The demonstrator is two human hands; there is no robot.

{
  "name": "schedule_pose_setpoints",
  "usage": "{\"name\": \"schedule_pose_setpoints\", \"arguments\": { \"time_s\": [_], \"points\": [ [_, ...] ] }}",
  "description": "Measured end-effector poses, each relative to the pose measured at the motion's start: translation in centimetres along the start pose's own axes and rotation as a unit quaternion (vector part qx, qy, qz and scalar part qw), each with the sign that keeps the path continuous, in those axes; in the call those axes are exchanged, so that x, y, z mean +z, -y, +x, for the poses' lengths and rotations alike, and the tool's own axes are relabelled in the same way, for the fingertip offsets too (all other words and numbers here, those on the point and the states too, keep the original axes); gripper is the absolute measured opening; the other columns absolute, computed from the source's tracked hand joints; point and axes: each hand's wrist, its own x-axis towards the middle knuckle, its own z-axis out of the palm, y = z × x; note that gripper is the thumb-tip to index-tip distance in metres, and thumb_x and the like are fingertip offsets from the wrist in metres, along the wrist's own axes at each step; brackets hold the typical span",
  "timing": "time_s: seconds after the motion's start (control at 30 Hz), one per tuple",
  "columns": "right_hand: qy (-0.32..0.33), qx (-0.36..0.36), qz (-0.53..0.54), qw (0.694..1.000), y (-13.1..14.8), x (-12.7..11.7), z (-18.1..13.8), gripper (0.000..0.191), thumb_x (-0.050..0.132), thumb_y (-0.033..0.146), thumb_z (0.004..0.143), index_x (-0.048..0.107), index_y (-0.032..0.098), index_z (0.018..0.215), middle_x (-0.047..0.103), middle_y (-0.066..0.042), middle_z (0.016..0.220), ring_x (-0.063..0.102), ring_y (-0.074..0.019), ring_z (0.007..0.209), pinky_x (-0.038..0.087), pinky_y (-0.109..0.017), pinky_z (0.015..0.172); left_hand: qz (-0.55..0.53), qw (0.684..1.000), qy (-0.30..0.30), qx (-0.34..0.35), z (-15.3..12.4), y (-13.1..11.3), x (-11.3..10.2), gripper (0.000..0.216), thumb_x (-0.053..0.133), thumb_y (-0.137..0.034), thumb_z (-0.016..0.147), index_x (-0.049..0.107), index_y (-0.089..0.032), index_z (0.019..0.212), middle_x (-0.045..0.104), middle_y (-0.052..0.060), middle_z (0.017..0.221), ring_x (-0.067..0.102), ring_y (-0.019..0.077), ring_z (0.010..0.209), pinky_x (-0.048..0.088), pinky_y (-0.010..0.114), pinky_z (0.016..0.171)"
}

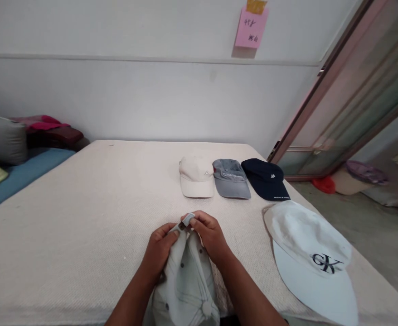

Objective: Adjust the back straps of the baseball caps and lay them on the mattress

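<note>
A pale grey-green baseball cap [185, 280] is held at the near edge of the table, its crown toward me and its back strap uppermost. My left hand [160, 246] pinches the cap's edge beside the dark buckle [182, 225]. On the other side, my right hand [209, 233] grips the light strap end [188, 219] between thumb and fingers. Both hands are closed. The cap's brim is hidden from view. To the right lies a white cap [313, 240] with black "CK" letters, its light blue brim pointing toward me.
Farther back, a cream cap [196, 174], a grey-blue cap [231, 176] and a navy cap [263, 176] lie in a row. They rest on a table with a cream cloth [83, 226]. Behind is a white wall [134, 99]; a grey cushion [2, 138] sits at left.
</note>
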Motion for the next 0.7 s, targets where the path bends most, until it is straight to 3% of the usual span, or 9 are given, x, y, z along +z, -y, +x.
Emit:
{"name": "schedule_pose_setpoints", "arguments": {
  "time_s": [0.07,0.17,0.27,0.37,0.47,0.57,0.63,0.7],
  "points": [
    [0.016,-0.006,-0.007,1.000,0.3,-0.6,0.0,0.025,0.050,0.036,0.087,0.066,0.018,0.087,0.066,-0.005,0.085,0.059,-0.0173,0.080,0.043,-0.029,0.075,-0.021,1.000,0.012,-0.007,-0.1,-0.3,0.0,0.023,0.062,-0.025,0.076,0.071,-0.015,0.096,0.068,0.003,0.075,0.057,0.0152,0.066,0.042,0.026,0.064],
    [0.036,-0.039,-0.101,0.993,0.7,-1.1,0.1,0.026,0.048,0.035,0.088,0.068,0.019,0.089,0.066,-0.005,0.091,0.058,-0.0178,0.087,0.041,-0.030,0.081,-0.054,0.998,0.043,-0.017,-0.4,-0.6,0.1,0.022,0.065,-0.023,0.074,0.072,-0.015,0.094,0.069,0.004,0.076,0.057,0.0146,0.067,0.043,0.025,0.065],
    [0.111,-0.022,-0.165,0.980,1.0,-1.3,0.0,0.024,0.050,0.033,0.087,0.065,0.017,0.078,0.062,-0.002,0.077,0.055,-0.0155,0.076,0.040,-0.027,0.072,-0.112,0.990,0.068,-0.046,-0.7,-0.6,0.0,0.019,0.069,-0.023,0.072,0.072,-0.015,0.089,0.070,0.004,0.075,0.058,0.0135,0.065,0.043,0.023,0.064],
    [0.145,0.035,-0.114,0.982,1.1,-1.4,-0.1,0.025,0.053,0.034,0.085,0.058,0.016,0.068,0.056,0.001,0.066,0.051,-0.0127,0.064,0.039,-0.025,0.062,-0.166,0.981,0.068,-0.076,-0.9,-0.4,-0.4,0.014,0.072,-0.021,0.070,0.072,-0.016,0.083,0.071,0.003,0.073,0.059,0.0118,0.061,0.043,0.022,0.060],
    [0.103,0.051,-0.104,0.988,0.7,-1.4,0.1,0.022,0.056,0.032,0.081,0.056,0.016,0.066,0.056,0.001,0.063,0.053,-0.0125,0.061,0.039,-0.025,0.061,-0.203,0.973,0.075,-0.083,-1.1,-0.4,-0.8,0.014,0.071,-0.019,0.070,0.072,-0.016,0.084,0.071,0.003,0.074,0.060,0.0124,0.061,0.044,0.022,0.060],
    [0.013,0.059,-0.134,0.989,-0.1,-1.5,0.6,0.022,0.056,0.030,0.079,0.053,0.017,0.062,0.055,0.001,0.054,0.049,-0.0118,0.052,0.037,-0.025,0.055,-0.244,0.963,0.096,-0.060,-1.1,-0.8,-0.9,0.012,0.069,-0.020,0.072,0.070,-0.015,0.083,0.070,0.004,0.072,0.061,0.0132,0.062,0.045,0.022,0.060],
    [-0.045,0.081,-0.090,0.992,-0.6,-1.6,0.9,0.023,0.055,0.033,0.079,0.050,0.019,0.061,0.053,0.002,0.050,0.046,-0.0113,0.046,0.035,-0.024,0.050,-0.267,0.957,0.106,-0.048,-1.1,-1.3,-0.9,0.012,0.068,-0.021,0.072,0.070,-0.014,0.081,0.069,0.004,0.070,0.061,0.0133,0.060,0.045,0.022,0.058],
    [-0.085,0.103,0.003,0.991,-1.0,-1.7,1.1,0.025,0.056,0.039,0.078,0.049,0.019,0.063,0.052,0.002,0.051,0.046,-0.0112,0.046,0.035,-0.024,0.048,-0.283,0.955,0.078,-0.043,-1.0,-1.7,-1.0,0.015,0.070,-0.021,0.070,0.070,-0.013,0.083,0.069,0.005,0.070,0.061,0.0134,0.059,0.046,0.022,0.058]
  ]
}}
